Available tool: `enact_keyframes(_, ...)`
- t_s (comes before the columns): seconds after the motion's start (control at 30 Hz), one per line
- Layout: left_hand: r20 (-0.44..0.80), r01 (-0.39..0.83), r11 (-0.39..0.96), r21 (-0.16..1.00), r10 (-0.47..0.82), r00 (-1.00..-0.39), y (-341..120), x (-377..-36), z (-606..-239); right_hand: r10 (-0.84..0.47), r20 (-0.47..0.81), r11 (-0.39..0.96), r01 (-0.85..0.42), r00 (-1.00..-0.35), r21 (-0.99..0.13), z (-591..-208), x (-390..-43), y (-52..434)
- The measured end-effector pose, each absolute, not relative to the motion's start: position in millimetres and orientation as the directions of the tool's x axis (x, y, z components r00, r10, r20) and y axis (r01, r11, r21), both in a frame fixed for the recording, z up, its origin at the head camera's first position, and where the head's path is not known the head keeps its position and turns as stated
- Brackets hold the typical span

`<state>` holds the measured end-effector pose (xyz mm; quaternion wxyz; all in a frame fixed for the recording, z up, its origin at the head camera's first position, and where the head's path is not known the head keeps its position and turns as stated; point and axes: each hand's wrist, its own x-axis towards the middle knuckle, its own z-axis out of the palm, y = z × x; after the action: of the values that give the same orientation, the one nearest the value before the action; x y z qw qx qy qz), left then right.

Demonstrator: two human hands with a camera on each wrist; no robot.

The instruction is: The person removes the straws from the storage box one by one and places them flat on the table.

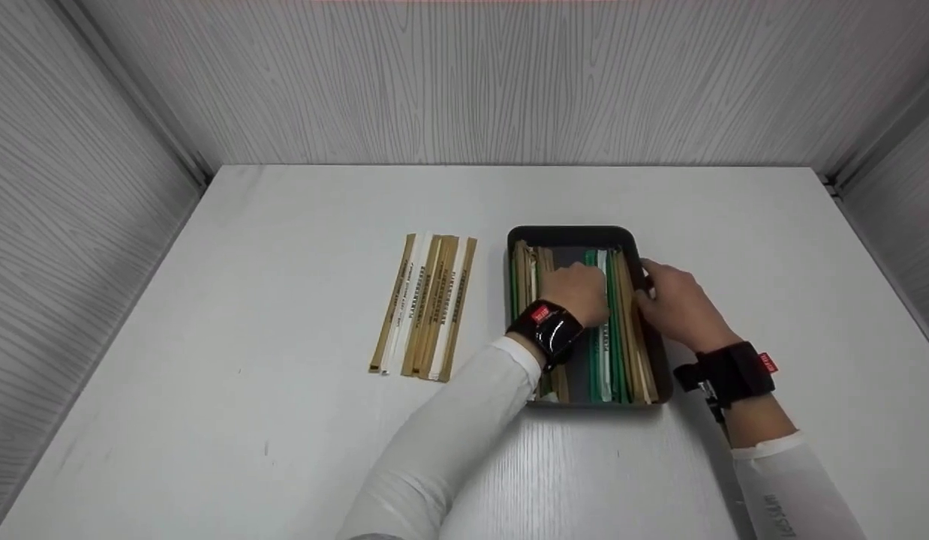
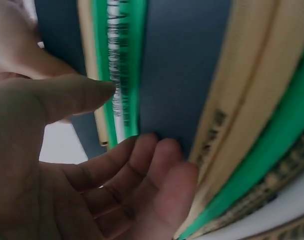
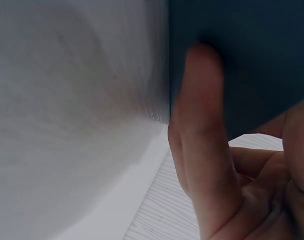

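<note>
Wrapped sticks (image 1: 616,345) line both sides of the box (image 1: 665,375), leaving a gap where our left hand (image 1: 577,292) reaches, grip spread. Our right hand (image 1: 682,306) pinches its side, probably for steadiness. Farther left, another row (image 1: 423,307) lies on the surface (image 1: 284,427).

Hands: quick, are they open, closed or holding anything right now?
Left hand: open, loosely curled in the tray, with nothing plainly gripped.
Right hand: closed on the tray's side, holding its wall.

Matt tray (image 1: 578,377), probably plastic
</note>
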<state>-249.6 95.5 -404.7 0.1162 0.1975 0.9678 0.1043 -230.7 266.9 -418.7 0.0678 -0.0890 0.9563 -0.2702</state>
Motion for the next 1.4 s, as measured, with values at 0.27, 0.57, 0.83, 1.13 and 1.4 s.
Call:
enact_keyframes(0.27,-0.224,0.302,0.907,0.294,0.373,-0.9,91.1,-255.0,-410.0,-0.223,-0.054,0.832,-0.161,-0.973,-0.532,-418.6,-232.0,267.3)
enact_keyframes(0.57,-0.182,0.296,0.879,0.375,0.383,-0.906,85.0,-256.6,-412.6,-0.202,-0.091,0.835,-0.123,-0.975,-0.537,-419.9,-234.2,266.6)
enact_keyframes(0.83,-0.15,0.292,0.837,0.463,0.399,-0.905,80.9,-255.5,-401.2,-0.198,-0.111,0.829,-0.106,-0.974,-0.55,-420.5,-234.7,268.3)
enact_keyframes(1.13,0.015,0.331,0.731,0.597,0.403,-0.915,64.5,-246.4,-347.2,-0.224,-0.034,0.83,-0.172,-0.974,-0.531,-422.3,-233.4,267.9)
enact_keyframes(1.4,0.161,0.364,0.688,0.628,0.342,-0.926,18.4,-241.8,-315.8,-0.223,-0.044,0.832,-0.166,-0.974,-0.529,-421.5,-232.8,270.5)
